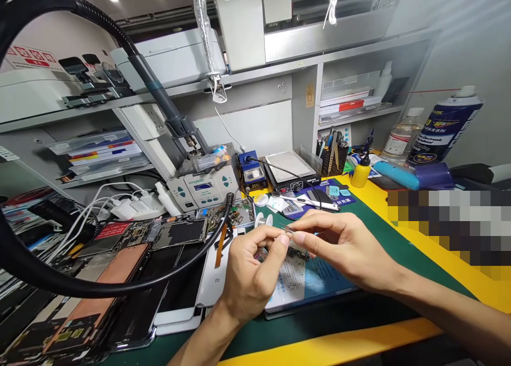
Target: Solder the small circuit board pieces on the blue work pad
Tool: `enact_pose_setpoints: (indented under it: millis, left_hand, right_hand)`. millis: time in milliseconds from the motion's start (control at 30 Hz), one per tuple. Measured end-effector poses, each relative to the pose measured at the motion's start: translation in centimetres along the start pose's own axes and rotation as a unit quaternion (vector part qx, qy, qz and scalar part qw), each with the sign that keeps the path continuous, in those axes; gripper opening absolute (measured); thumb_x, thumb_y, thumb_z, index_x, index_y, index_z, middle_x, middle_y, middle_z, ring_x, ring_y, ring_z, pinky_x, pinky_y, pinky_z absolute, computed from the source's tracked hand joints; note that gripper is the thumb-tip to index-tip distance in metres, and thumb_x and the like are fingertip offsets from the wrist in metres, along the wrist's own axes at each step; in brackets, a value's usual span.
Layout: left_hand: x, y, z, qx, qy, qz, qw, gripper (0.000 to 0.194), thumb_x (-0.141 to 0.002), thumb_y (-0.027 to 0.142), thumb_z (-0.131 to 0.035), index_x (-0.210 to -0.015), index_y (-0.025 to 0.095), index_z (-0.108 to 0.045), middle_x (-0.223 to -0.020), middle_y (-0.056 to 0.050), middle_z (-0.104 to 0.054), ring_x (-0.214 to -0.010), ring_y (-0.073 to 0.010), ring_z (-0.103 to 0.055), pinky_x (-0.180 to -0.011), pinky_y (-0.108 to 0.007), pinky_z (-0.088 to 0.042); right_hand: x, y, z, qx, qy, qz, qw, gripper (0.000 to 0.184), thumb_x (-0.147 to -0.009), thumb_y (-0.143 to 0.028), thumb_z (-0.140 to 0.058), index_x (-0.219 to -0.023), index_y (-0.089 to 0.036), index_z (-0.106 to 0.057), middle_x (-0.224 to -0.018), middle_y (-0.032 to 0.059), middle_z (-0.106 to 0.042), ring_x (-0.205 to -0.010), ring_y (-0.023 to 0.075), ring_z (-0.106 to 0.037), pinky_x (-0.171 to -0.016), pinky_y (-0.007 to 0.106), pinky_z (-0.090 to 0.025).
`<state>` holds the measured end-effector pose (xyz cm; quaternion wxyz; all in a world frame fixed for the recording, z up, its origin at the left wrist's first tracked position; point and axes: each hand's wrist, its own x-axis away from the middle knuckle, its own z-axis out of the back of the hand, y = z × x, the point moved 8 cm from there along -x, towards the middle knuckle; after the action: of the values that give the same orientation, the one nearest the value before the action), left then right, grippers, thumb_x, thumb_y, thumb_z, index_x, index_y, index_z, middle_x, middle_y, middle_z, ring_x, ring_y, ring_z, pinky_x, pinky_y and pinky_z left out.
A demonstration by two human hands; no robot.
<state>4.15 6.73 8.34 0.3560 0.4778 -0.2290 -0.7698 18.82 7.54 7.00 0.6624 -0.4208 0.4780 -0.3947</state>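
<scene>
My left hand [257, 273] is closed in a pinch, thumb against forefinger, at the middle of the bench. Facing it, my right hand [351, 251] pinches too, and the fingertips of both hands meet. Between them shows a small, thin, dark metallic piece [288, 229], too small to name and partly covered by the fingers. Below the hands lies a blue and white booklet [331, 278], with a small dark circuit board [297, 253] on it, partly hidden by the right hand. A white spool [263, 220] stands just behind my left hand.
Phone parts and a white phone [215, 283] crowd the left side. A black hose [191, 267] loops across from a soldering station [203, 187]. At the back are a heating plate [289, 166] and a pen holder [334, 158]. A yellow bottle [361, 173] and spray can [445, 129] stand right.
</scene>
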Motion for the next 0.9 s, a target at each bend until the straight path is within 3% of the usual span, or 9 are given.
enact_pose_setpoints:
  millis: [100, 200, 333, 433, 567, 900]
  left_hand:
    - [0.2, 1.1, 0.7, -0.081, 0.06, -0.096, 0.99, 0.011, -0.091, 0.01, -0.061, -0.094, 0.012, -0.071, -0.067, 0.0, -0.065, -0.056, -0.0096, -0.056, -0.056, -0.022, -0.045]
    - [0.9, 2.0, 1.0, -0.165, 0.107, -0.211, 0.957, 0.026, -0.085, 0.004, -0.066, -0.109, 0.012, -0.072, -0.068, -0.002, -0.066, -0.056, -0.0109, -0.053, -0.057, -0.025, -0.042]
    - [1.7, 2.3, 1.1, -0.244, 0.114, -0.307, 0.913, 0.044, -0.079, 0.001, -0.072, -0.121, 0.014, -0.069, -0.068, -0.002, -0.067, -0.06, -0.0135, -0.053, -0.059, -0.028, -0.041]
    - [1.9, 2.8, 1.2, -0.283, 0.098, -0.342, 0.891, 0.048, -0.079, 0.002, -0.073, -0.125, 0.012, -0.067, -0.07, -0.004, -0.068, -0.062, -0.015, -0.054, -0.059, -0.029, -0.042]
    - [2.3, 3.8, 0.7, -0.311, 0.062, -0.378, 0.87, 0.041, -0.083, 0.004, -0.068, -0.124, 0.009, -0.067, -0.07, -0.005, -0.068, -0.063, -0.0169, -0.057, -0.06, -0.03, -0.045]
    - [2.3, 3.9, 0.5, -0.291, 0.073, -0.382, 0.874, 0.038, -0.084, 0.008, -0.069, -0.122, 0.008, -0.067, -0.067, -0.003, -0.066, -0.06, -0.0153, -0.057, -0.057, -0.028, -0.046]
  right_hand:
    - [-0.1, 0.1, 0.9, -0.076, 0.024, -0.032, 0.996, 0.02, -0.087, -0.038, -0.075, -0.093, -0.019, -0.077, -0.067, -0.0008, -0.064, -0.052, 0.0087, -0.049, -0.045, 0.022, -0.036]
    - [-0.2, 0.9, 1.4, -0.143, 0.032, -0.095, 0.985, 0.023, -0.085, -0.04, -0.077, -0.088, -0.017, -0.074, -0.06, -0.0033, -0.057, -0.046, 0.0057, -0.041, -0.04, 0.02, -0.025]
    - [0.1, 2.2, 0.2, -0.246, -0.042, -0.189, 0.95, 0.031, -0.082, -0.042, -0.078, -0.077, -0.014, -0.069, -0.056, -0.0059, -0.046, -0.041, 0.0017, -0.023, -0.038, 0.02, -0.012]
    - [0.5, 2.4, -0.8, -0.268, -0.087, -0.225, 0.933, 0.032, -0.078, -0.041, -0.081, -0.073, -0.013, -0.067, -0.046, -0.0103, -0.034, -0.041, 0.0019, -0.016, -0.038, 0.02, -0.01]
    - [1.0, 2.4, -1.4, -0.26, -0.107, -0.231, 0.931, 0.032, -0.073, -0.037, -0.086, -0.071, -0.015, -0.063, -0.045, -0.0109, -0.036, -0.04, 0.0017, -0.019, -0.038, 0.019, -0.011]
    - [1.0, 1.8, -1.3, -0.233, -0.12, -0.209, 0.942, 0.028, -0.076, -0.037, -0.084, -0.076, -0.014, -0.068, -0.05, -0.0095, -0.04, -0.041, 0.0015, -0.019, -0.036, 0.019, -0.012]
